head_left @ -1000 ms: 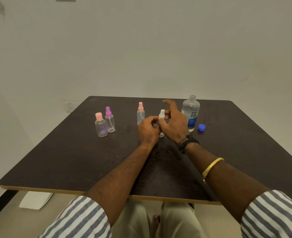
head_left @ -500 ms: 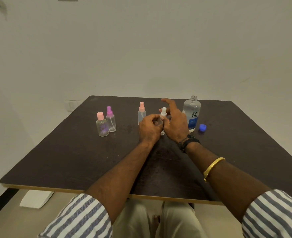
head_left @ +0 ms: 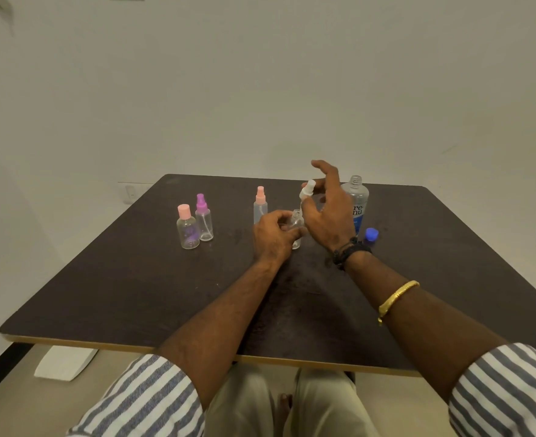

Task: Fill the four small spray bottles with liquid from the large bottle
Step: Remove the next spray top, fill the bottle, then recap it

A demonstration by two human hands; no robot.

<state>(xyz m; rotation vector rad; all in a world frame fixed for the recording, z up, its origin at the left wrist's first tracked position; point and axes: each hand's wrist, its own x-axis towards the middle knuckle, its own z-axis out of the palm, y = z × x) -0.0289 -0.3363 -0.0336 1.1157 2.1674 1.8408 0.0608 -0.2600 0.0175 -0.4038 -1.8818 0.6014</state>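
Observation:
My left hand (head_left: 272,236) grips a small clear spray bottle (head_left: 297,219) that stands on the dark table (head_left: 134,288); its neck is uncovered. Just above it, my right hand (head_left: 326,212) pinches the white spray top (head_left: 307,189), lifted off the neck with its thin tube hanging down. Behind my right hand stands the large clear bottle (head_left: 356,200) with a blue label and no cap. Three more small spray bottles stand to the left: a peach-topped one (head_left: 260,205), a purple-topped one (head_left: 204,219) and a pink-capped one (head_left: 187,228).
The large bottle's blue cap (head_left: 371,234) lies on the table to its right. A white wall rises close behind the table. On the floor at the lower left lies a white flat object (head_left: 65,362). My knees sit under the near table edge.
My right hand has lifted the white spray top up off the small bottle, which was capped a second ago. My left hand has kept its hold on the bottle.

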